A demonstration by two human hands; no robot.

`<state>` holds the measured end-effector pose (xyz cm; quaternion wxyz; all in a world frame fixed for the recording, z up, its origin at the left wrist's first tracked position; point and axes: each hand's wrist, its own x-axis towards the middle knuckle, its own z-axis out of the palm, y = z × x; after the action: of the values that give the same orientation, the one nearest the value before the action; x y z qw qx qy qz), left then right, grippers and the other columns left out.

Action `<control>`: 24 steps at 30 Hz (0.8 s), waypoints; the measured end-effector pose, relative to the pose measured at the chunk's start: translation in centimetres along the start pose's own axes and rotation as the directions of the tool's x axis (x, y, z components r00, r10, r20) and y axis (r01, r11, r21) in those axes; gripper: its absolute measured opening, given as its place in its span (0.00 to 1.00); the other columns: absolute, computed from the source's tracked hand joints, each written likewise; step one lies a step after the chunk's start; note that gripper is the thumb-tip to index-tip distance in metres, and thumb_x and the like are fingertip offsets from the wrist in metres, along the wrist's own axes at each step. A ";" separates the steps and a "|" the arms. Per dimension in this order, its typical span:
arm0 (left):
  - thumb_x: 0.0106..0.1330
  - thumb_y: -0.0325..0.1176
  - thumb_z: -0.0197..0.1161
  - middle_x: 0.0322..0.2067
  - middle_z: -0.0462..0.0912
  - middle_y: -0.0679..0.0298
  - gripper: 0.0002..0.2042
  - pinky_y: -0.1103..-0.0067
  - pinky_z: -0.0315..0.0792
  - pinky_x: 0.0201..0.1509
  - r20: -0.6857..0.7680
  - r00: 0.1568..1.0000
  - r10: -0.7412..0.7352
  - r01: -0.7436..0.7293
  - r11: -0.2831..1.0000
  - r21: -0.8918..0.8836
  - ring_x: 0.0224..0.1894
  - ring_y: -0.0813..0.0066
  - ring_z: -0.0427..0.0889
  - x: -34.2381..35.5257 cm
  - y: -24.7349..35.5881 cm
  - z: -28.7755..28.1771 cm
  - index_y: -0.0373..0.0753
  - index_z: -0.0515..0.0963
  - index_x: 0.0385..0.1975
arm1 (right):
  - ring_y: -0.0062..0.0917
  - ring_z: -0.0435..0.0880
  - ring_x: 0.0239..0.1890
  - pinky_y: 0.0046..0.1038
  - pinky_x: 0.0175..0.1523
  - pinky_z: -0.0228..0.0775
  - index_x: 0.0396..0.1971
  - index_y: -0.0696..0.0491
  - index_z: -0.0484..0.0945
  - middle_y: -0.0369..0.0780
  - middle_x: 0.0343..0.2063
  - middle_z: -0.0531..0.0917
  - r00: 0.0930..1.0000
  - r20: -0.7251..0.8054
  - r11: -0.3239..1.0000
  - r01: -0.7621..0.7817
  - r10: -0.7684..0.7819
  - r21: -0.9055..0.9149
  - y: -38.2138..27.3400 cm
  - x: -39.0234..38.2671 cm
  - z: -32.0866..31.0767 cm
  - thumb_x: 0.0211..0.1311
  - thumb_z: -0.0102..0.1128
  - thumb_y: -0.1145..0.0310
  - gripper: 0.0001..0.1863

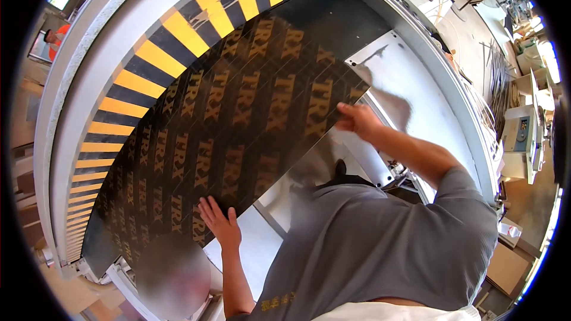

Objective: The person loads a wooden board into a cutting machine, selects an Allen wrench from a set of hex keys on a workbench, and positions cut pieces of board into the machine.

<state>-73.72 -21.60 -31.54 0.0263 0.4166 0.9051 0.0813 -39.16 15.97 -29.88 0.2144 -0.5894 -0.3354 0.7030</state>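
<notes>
Dark brown panel (238,119) w/ repeated gold lettering: large, flat, fills frame centre, running lower left to upper right. Left hand (219,221): open, palm flat on panel's near edge, lower centre. Right hand (357,120): fingers curled on panel's right edge, centre right. Yellow-black striped guard (148,59): curves along upper left. Grey metal table (410,83): under panel, right.
</notes>
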 end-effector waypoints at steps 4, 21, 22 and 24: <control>0.76 0.49 0.49 0.76 0.49 0.53 0.33 0.52 0.42 0.79 0.184 0.930 0.318 -0.221 0.885 -0.411 0.78 0.49 0.48 0.6 1.7 -1.8 0.40 0.52 0.75 | 0.36 0.88 0.37 0.32 0.40 0.81 0.54 0.63 0.77 0.46 0.39 0.87 1.000 0.027 1.000 0.007 -0.007 0.008 -2.9 4.0 -8.9 0.71 0.60 0.55 0.26; 0.65 0.52 0.64 0.77 0.51 0.53 0.42 0.48 0.39 0.78 0.147 0.823 0.549 -0.548 0.835 -0.051 0.78 0.50 0.48 -1.6 -3.0 4.8 0.38 0.56 0.75 | 0.43 0.73 0.66 0.38 0.71 0.64 0.52 0.59 0.81 0.49 0.62 0.76 0.608 -0.039 0.243 0.257 -0.793 -0.935 6.6 -5.1 0.3 0.68 0.59 0.61 0.19; 0.66 0.51 0.63 0.76 0.51 0.53 0.41 0.49 0.40 0.78 0.146 0.812 0.565 -0.564 0.824 -0.051 0.78 0.49 0.49 -1.4 -2.5 4.4 0.38 0.56 0.75 | 0.43 0.65 0.71 0.40 0.74 0.58 0.59 0.57 0.75 0.49 0.67 0.70 0.580 0.079 0.120 0.296 -0.811 -0.948 6.3 -3.2 2.2 0.67 0.58 0.55 0.26; 0.67 0.51 0.62 0.76 0.51 0.52 0.41 0.51 0.40 0.78 0.171 0.801 0.573 -0.576 0.817 -0.039 0.78 0.49 0.49 -1.2 -3.4 3.4 0.39 0.55 0.75 | 0.45 0.55 0.75 0.42 0.78 0.46 0.66 0.64 0.63 0.53 0.71 0.61 0.631 0.111 0.068 0.252 -0.768 -0.965 6.6 -0.7 8.4 0.70 0.53 0.48 0.37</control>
<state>-75.11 -24.30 -35.45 0.0766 0.6767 0.7311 0.0419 -46.55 9.12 -33.49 0.1425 -0.5679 -0.8061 0.0854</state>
